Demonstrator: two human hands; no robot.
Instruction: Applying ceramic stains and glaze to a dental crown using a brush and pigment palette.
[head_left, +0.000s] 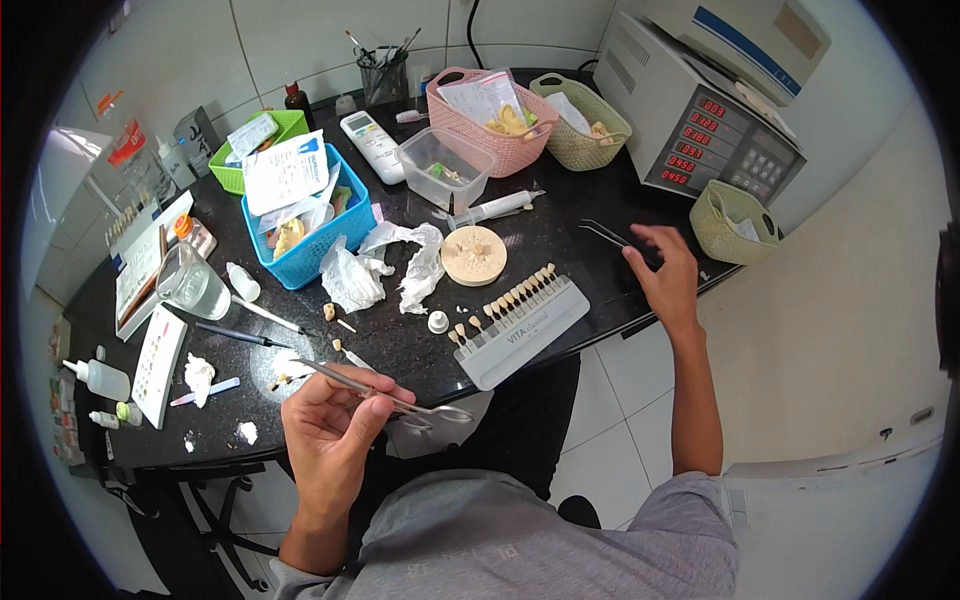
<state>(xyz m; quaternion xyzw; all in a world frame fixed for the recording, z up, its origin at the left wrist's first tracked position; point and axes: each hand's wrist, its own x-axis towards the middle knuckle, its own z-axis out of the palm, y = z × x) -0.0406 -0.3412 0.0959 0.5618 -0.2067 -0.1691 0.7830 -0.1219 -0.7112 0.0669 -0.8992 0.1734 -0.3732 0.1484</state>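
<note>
My left hand (335, 425) is closed around a slim metal clamp with ring handles (385, 392). Its narrow jaws point to the upper left and its rings lie to the right, above my lap. At the right of the black table, my right hand (668, 272) has thumb and forefinger at the back end of metal tweezers (604, 234), whose bent tips point left; the rest is hidden by the fingers. Between the hands lies a grey shade guide (525, 335) with a row of tooth-shaped tabs. A round beige block (474, 256) sits behind it, near a small white cup (438, 322).
A blue basket (308, 260), crumpled white tissue (355, 280) and a glass beaker (193, 285) stand to the left. Pink basket (490, 140), clear tub (445, 170) and syringe (500, 207) are farther back. The grey machine with red digits (690, 120) occupies the back right, beside a green basket (733, 225).
</note>
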